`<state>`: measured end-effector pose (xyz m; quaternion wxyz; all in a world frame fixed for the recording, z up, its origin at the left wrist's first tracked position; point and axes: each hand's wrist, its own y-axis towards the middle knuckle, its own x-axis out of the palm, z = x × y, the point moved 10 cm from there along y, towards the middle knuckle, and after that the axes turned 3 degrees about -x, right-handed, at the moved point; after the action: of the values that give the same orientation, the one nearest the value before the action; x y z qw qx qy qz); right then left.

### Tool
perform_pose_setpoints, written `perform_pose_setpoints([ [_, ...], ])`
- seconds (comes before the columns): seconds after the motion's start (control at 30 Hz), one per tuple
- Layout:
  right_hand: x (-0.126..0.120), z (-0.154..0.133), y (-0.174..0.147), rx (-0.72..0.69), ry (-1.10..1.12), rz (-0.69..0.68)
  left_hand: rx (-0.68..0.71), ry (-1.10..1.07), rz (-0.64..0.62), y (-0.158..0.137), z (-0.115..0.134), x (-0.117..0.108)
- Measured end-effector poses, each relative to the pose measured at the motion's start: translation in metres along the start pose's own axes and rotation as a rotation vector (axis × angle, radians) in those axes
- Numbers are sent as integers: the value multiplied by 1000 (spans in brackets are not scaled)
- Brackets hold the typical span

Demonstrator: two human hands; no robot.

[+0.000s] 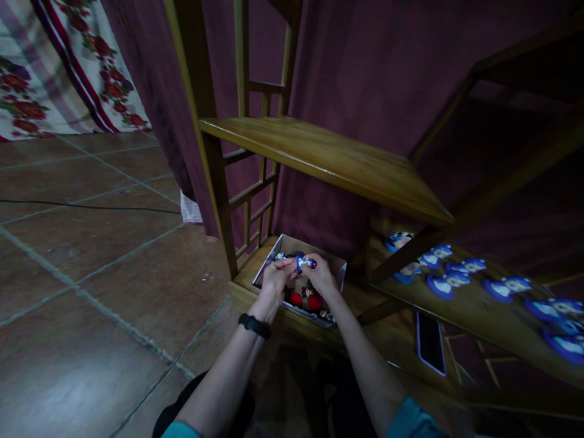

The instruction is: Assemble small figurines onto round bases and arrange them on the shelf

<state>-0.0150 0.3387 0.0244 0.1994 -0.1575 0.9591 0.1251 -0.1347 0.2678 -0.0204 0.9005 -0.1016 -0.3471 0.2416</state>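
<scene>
The figurine (303,263), blue and white, is between the two hands, above the box (336,266). The left hand (276,281) grips one end with its fingers, and the right hand (322,277) grips the other end in the same way. In the box lie red pieces (314,302) and other small things. The box stands on a low shelf (246,271). To the right, more figurines (448,283) are on a board (474,311), near a phone (430,344).

Left hand (275,279) and right hand (322,275) pinch close together
</scene>
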Motion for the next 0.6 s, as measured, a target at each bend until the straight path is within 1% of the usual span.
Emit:
perform_pose_setpoints([
  [0.17,12,11,4,42,189,-77,18,41,40,5,5,-5],
  [0.27,9,13,4,96,269,-71,-40,0,79,8,1,-12],
  [0.37,4,7,2,117,352,-58,-133,-60,88,11,-7,-15],
  [0.5,12,-5,-1,103,399,-163,-166,-105,78,15,-9,-16],
  [0.6,18,-7,-2,91,381,-190,-191,-95,30,14,-10,-11],
])
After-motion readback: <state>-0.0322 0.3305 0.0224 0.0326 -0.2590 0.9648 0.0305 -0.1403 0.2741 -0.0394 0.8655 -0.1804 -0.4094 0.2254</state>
